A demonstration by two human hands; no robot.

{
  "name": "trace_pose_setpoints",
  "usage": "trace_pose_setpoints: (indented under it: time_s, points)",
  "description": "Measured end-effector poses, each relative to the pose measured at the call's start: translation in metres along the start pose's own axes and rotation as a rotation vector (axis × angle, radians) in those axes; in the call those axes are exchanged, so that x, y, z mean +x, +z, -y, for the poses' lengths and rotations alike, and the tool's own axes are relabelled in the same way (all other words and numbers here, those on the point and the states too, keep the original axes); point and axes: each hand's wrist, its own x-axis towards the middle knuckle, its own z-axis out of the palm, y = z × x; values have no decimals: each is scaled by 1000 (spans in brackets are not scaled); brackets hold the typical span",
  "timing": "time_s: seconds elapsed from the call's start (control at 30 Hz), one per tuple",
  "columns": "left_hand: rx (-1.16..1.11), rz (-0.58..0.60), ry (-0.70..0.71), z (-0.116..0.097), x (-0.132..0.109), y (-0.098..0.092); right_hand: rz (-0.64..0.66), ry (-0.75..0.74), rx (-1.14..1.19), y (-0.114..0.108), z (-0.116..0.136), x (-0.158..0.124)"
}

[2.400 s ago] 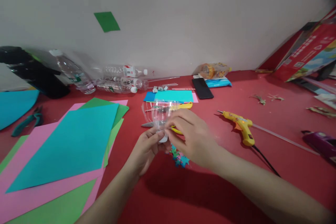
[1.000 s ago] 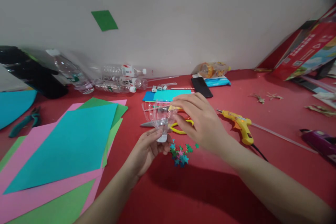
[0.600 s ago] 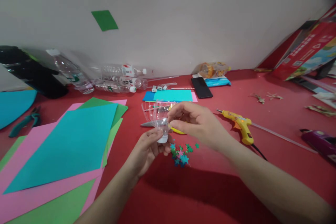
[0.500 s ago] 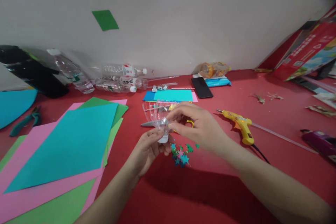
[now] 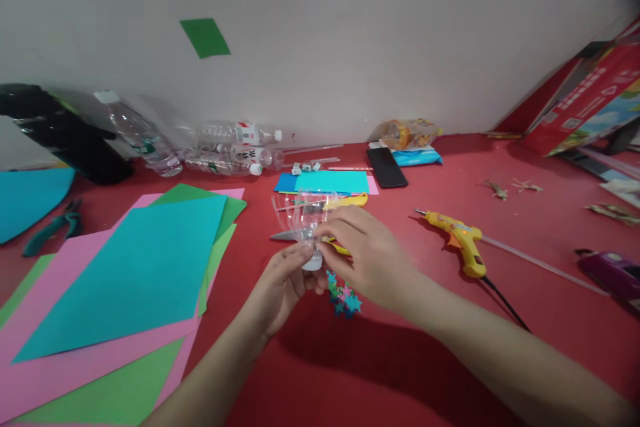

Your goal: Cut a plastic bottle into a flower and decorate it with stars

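A cut-off plastic bottle top (image 5: 306, 215), its clear wall slit into strips that fan upward, hangs cap-down over the table. My left hand (image 5: 286, 283) is closed around its neck, next to the white cap (image 5: 313, 262). From the right, my right hand (image 5: 367, 255) pinches at the neck, with thumb and fingertips against the plastic. Behind the bottle top lie scissors (image 5: 286, 235) with yellow handles, partly hidden by my right hand. A yellow utility knife (image 5: 356, 201) lies just beyond. Small paper stars (image 5: 347, 303) in several colours are heaped below my hands, partly covered.
Coloured paper sheets (image 5: 135, 273) and pliers (image 5: 53, 230) lie left. A yellow glue gun (image 5: 463, 240) with its cord and glue stick is right, near a purple tool (image 5: 610, 273). Along the wall are plastic bottles (image 5: 220, 161), a black flask (image 5: 70, 137) and a phone (image 5: 387, 168).
My right hand has moved down and left, its fingers closing in on the neck of the bottle top. It now covers more of the stars. My left hand keeps its hold.
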Motion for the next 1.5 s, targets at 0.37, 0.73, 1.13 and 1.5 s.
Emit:
trace_pose_setpoints:
  time_s: [0.37,0.73,1.13,1.5]
  points:
    - [-4,-20,0,-2,0,1,48,34,-34,7,-2,-2]
    - [-27,-19,14,1,2,-1,51,-52,-106,13,-1,-3]
    - [10,10,22,-2,-1,0,30,72,63,5,-2,-2]
    - [100,-47,105,-2,1,1,15,-6,-52,5,3,-2]
